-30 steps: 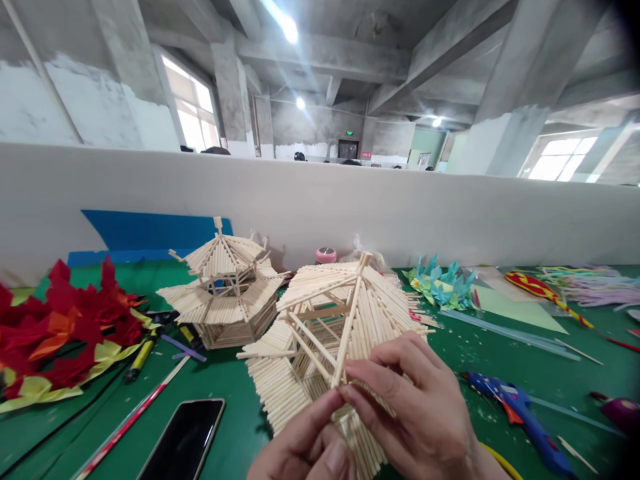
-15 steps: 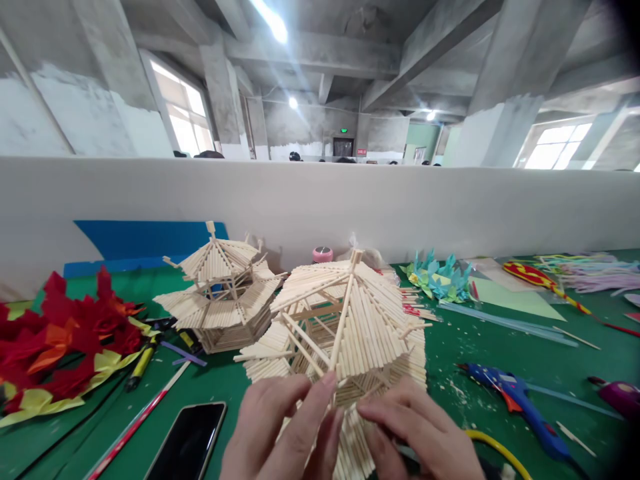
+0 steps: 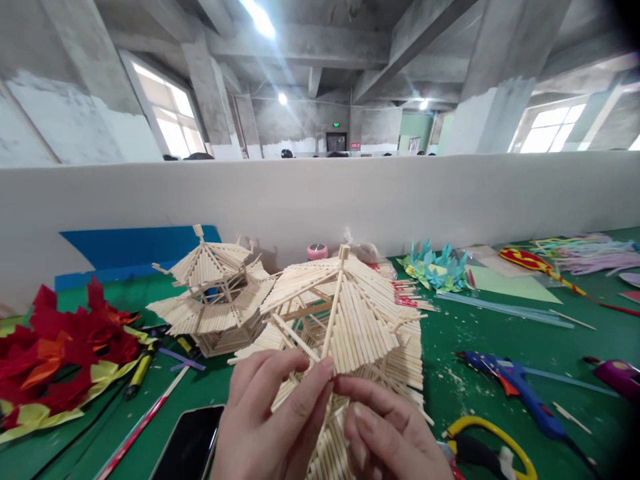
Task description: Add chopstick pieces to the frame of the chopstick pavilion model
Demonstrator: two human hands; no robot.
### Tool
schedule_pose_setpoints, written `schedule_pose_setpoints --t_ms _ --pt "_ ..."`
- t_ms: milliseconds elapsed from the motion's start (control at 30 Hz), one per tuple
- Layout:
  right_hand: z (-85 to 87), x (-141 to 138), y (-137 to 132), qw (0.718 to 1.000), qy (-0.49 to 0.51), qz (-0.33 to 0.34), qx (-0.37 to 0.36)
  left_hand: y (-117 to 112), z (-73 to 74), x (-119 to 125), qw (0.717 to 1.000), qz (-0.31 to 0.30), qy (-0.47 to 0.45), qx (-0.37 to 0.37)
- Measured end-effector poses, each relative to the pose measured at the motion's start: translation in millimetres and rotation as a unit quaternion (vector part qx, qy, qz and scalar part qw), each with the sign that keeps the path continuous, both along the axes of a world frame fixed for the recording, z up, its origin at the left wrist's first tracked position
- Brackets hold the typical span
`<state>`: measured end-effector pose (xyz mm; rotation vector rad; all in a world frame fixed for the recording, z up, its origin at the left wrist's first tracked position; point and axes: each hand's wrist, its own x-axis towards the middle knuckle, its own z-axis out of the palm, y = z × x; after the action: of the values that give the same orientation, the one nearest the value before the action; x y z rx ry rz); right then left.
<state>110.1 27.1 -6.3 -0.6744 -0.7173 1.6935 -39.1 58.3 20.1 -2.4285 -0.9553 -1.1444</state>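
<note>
In front of me stands a pavilion model [image 3: 367,327] built of thin wooden sticks, its roof partly covered and its left front section showing open framework. With fingertips together, my left hand [image 3: 280,417] pinches a wooden stick [image 3: 330,327] at the roof's front lower corner. Close against it, my right hand [image 3: 393,427] is closed with curled fingers, its index tip by the left fingertips. Whatever lies between the right fingers is hidden. Both hands cover part of the model's lower tier.
A smaller stick pavilion [image 3: 213,293] stands left behind. A phone [image 3: 189,440], red paper flowers [image 3: 70,353] and a marker [image 3: 140,373] lie left. Rightward are a blue glue gun [image 3: 520,393], yellow-handled pliers [image 3: 493,437] and a blue paper flower [image 3: 435,267]. A white partition [image 3: 320,197] runs behind.
My right hand has moved left and up, closer to the left fingertips. The view has shifted slightly, and the yellow-handled pliers now show more fully.
</note>
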Motion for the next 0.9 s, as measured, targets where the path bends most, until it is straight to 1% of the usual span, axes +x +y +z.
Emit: schedule_pose_setpoints --t_ms 167,367,600,700,900 --pt "2.9 -1.6 3.0 0.998 0.063 0.020 0.007 -1.1 2.5 -2.8 1.000 -0.003 0.010 -0.002" --pt "1.7 -3.8 4.9 0.992 0.123 0.039 0.008 -0.4 4.3 -1.4 1.000 -0.004 0.016 0.009" --pt "-2.3 -4.5 7.0 0.989 0.143 0.046 0.014 -0.6 5.0 -1.2 1.000 0.007 -0.003 0.030" --pt "-4.9 -5.2 8.0 0.987 0.148 0.055 0.023 0.7 4.4 -3.6 0.999 -0.005 0.015 0.046" --pt "-2.3 -4.1 8.6 0.983 0.166 0.072 0.022 3.7 4.5 -6.6 0.994 0.023 0.058 0.090"
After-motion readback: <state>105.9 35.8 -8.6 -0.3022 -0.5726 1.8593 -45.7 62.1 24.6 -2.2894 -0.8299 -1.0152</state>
